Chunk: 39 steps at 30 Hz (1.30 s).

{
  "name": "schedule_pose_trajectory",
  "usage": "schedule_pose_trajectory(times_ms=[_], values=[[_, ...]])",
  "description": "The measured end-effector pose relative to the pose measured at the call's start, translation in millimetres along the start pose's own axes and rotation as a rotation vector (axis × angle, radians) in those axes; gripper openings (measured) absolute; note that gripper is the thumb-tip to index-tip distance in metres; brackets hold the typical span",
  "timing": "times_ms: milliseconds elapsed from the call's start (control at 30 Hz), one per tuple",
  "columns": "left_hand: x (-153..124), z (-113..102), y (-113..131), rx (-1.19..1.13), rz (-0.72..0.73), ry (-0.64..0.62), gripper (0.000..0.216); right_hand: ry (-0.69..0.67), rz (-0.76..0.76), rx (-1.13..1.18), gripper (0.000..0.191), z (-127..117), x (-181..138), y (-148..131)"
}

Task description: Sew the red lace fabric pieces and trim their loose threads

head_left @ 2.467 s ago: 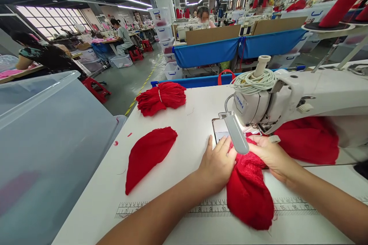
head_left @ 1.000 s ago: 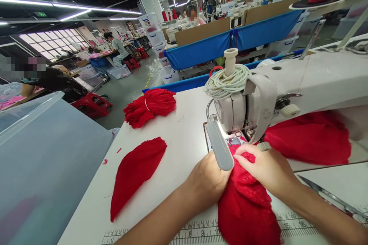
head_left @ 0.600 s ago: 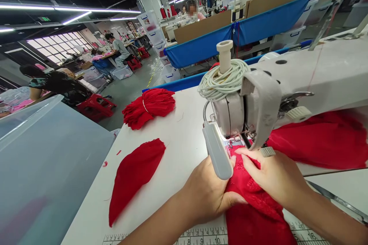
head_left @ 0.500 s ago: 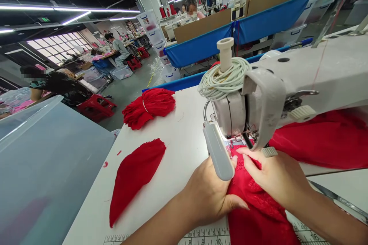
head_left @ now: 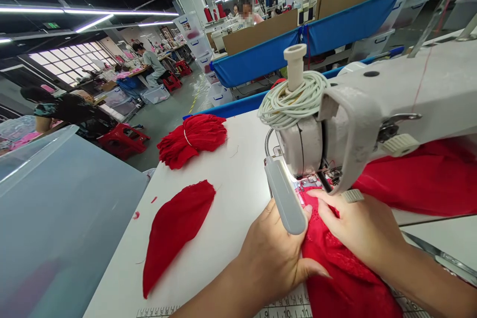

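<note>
Red lace-trimmed fabric (head_left: 335,263) lies under the needle area of a white sewing machine (head_left: 346,104), with its lower part draped over the table's front edge. My left hand (head_left: 274,243) rests on the fabric's left side, thumb spread away and fingers stretched forward; a grey lamp (head_left: 286,198) hides some of the fingertips. Close to the presser foot, my right hand (head_left: 357,223) grips the lace edge between thumb and index finger. Its other fingers are hidden beneath the hand and the machine's knob.
A red cloth piece (head_left: 177,233) and a tied red bundle (head_left: 192,140) lie left on the white table. Scissors (head_left: 439,253) lie beside my right forearm. A translucent bin (head_left: 70,218) stands at the left. More red fabric (head_left: 425,179) lies behind the machine arm. Several people work farther back.
The view has shifted slightly. Both hands stay at the machine, and the hanging part of the red fabric has swung a little to the right.
</note>
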<state>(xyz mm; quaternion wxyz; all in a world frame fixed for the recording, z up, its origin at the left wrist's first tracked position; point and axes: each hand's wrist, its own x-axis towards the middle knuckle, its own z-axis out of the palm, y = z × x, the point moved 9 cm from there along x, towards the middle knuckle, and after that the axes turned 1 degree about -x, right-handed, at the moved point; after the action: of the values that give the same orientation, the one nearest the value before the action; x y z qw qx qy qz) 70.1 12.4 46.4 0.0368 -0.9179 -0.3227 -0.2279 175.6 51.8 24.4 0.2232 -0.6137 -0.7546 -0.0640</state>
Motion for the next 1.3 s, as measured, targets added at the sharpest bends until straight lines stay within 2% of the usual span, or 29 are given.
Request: schedule_pose_trajectory(times_ms=[500, 800, 1067, 1300], values=[[-10.2, 12.0, 0.3, 0.128, 0.031, -0.116, 0.082, -0.116, 0.072, 0.022, 0.034, 9.9, 2.0, 6.6], [-5.1, 6.2, 1.6, 0.078, 0.019, -0.056, 0.083, -0.025, 0.039, -0.012, 0.038, 4.4, 2.0, 4.2], [-6.1, 7.5, 0.1, 0.101, -0.009, -0.06, 0.081, -0.073, 0.116, 0.043, 0.04, 9.2, 1.9, 9.0], [-6.5, 6.9, -1.2, 0.097, -0.017, -0.003, 0.078, 0.001, 0.074, 0.041, 0.041, 4.4, 2.7, 6.6]])
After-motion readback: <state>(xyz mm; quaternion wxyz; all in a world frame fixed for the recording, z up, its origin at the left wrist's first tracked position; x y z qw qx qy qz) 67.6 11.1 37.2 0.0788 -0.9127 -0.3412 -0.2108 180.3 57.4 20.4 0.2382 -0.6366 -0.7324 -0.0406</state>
